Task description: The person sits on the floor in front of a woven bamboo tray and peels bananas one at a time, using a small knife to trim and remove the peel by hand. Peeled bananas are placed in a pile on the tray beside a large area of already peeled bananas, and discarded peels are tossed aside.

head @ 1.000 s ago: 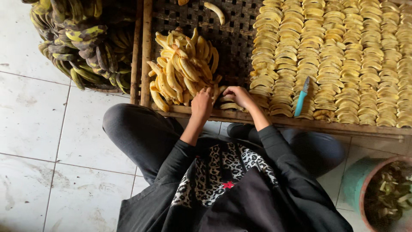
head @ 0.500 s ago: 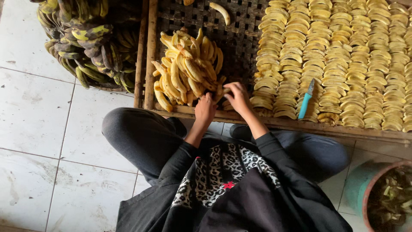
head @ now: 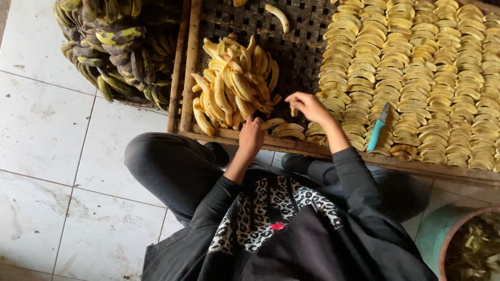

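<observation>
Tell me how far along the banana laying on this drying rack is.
Done: rows of peeled bananas cover the right part of the wooden lattice rack. In hand: the left hand rests by the bananas nearest the rack's front edge, and the right hand holds one beside the rows. Left: the heap of peeled bananas, the bare lattice, and unpeeled bunches alongside.

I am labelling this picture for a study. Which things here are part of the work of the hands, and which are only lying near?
In the work:
left hand at peeled bananas
right hand holding a banana piece
rows of slices
rack

Lying near:
knife
unpeeled bananas
bucket of peels
</observation>
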{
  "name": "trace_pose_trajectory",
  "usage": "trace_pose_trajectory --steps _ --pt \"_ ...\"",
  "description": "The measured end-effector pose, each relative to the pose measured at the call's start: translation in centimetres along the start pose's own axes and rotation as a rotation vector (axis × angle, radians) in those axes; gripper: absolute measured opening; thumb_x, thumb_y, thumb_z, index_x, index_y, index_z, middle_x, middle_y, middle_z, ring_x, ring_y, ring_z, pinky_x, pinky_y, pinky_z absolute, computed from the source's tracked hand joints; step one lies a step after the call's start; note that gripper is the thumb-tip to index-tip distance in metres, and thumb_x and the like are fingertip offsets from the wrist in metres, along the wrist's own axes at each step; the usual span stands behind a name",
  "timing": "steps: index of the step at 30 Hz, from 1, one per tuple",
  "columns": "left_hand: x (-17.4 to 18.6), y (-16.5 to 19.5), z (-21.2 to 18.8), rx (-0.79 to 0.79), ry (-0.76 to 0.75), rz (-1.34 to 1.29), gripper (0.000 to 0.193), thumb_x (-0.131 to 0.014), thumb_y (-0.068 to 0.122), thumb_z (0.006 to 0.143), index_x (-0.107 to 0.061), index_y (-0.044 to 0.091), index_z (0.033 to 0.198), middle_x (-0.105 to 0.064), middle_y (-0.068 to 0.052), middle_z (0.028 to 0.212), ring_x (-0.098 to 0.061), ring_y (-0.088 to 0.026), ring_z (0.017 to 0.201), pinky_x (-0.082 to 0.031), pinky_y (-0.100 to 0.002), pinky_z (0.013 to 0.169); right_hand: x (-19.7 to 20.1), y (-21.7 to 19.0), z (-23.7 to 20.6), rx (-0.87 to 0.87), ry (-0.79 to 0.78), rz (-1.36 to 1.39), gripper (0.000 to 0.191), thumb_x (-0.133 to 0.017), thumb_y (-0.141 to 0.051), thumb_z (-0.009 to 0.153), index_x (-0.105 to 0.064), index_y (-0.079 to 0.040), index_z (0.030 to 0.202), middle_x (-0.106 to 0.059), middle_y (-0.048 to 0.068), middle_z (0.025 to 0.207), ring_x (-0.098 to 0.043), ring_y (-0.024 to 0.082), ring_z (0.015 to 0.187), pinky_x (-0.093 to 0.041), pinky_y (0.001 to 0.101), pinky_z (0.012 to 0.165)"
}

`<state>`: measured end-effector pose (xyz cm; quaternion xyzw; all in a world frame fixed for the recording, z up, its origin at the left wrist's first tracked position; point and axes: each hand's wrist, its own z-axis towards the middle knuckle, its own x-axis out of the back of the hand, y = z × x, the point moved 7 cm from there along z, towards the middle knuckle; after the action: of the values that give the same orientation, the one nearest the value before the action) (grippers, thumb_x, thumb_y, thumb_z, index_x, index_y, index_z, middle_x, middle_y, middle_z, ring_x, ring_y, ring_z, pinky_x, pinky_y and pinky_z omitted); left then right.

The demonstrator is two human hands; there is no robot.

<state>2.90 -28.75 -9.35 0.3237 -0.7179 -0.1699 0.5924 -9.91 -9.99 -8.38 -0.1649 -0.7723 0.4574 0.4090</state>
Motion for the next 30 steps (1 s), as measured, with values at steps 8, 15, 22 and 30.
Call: trace_pose_trajectory --steps 8,15,22,30 --pt "3.2 1.2 -0.5 -0.045 0.035 -0.104 0.033 -0.076 0.007 0.078 -0.067 0.007 0.11 -0.062 -0.022 0.117 -0.067 -0.044 0.096 -0.055 -0.052 0.08 -0.6 1.9 -1.8 -0.101 -0.251 -0.257 0.03 -0.066 -0.009 0.093 -0.07 -0.007 0.122 -0.076 0.011 0.11 -0.071 0.023 0.098 -0.055 0.0375 0.083" --pt "5.7 2.9 -0.9 -0.116 0.068 -0.09 0.031 -0.077 0.008 0.081 -0.066 0.005 0.11 -0.064 -0.02 0.109 -0.067 -0.043 0.095 -0.054 -0.051 0.077 -1.7 2.9 -1.2 -0.278 -0.25 -0.201 0.024 -0.057 -0.016 0.105 -0.068 -0.009 0.126 -0.075 0.009 0.118 -0.073 0.023 0.095 -0.056 0.0379 0.082" --pt "6.5 3.3 -1.0 -0.165 0.092 -0.137 0.032 -0.077 0.005 0.079 -0.066 0.005 0.109 -0.064 -0.02 0.107 -0.066 -0.044 0.095 -0.054 -0.051 0.077 6.3 4.0 -3.8 -0.416 0.166 -0.395 0.034 -0.051 0.003 0.101 -0.065 -0.005 0.131 -0.065 0.017 0.122 -0.069 0.026 0.087 -0.059 0.0345 0.074" --pt "5.4 5.5 -1.2 -0.257 0.084 -0.166 0.032 -0.067 0.0 0.086 -0.057 0.007 0.116 -0.066 -0.019 0.102 -0.066 -0.043 0.099 -0.053 -0.052 0.08 -4.5 -8.0 -7.0 0.287 0.179 -0.213 0.057 -0.083 -0.008 0.081 -0.06 -0.004 0.133 -0.061 0.016 0.128 -0.066 0.035 0.108 -0.056 0.0418 0.083"
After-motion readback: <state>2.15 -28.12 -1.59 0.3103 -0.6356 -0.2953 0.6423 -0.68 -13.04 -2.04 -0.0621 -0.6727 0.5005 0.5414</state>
